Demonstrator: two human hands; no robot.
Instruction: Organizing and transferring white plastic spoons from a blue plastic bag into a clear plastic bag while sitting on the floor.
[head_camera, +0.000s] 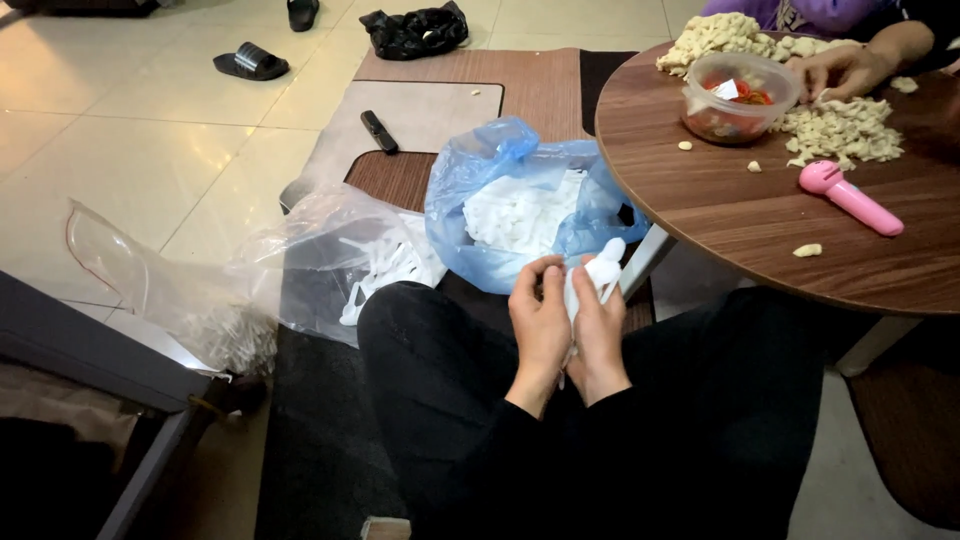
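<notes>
I see my left hand (540, 325) and my right hand (598, 335) pressed side by side above my lap, both sets of fingers curled narrow around a small white plastic piece (603, 272) that sticks up between them at about 1 o'clock from my right hand. Just beyond, at 11 o'clock from my hands, a blue plastic bag (480, 180) lies open on the floor, heaped with more white pieces. At 9 o'clock from that bag sits a clear plastic bag (300, 250) holding more white parts, partly blurred.

At 2 o'clock stands a round wooden desk (740, 215). On it I make out a pink handheld tool (850, 197), a clear round tub (740, 95) with coloured bits inside, and piles of pale crumbly bits (842, 130). Another person's hand (845, 70) rests just beside the tub.

A black sandal (250, 63) lies on the floor tiles at 10 o'clock, well apart from me.
</notes>
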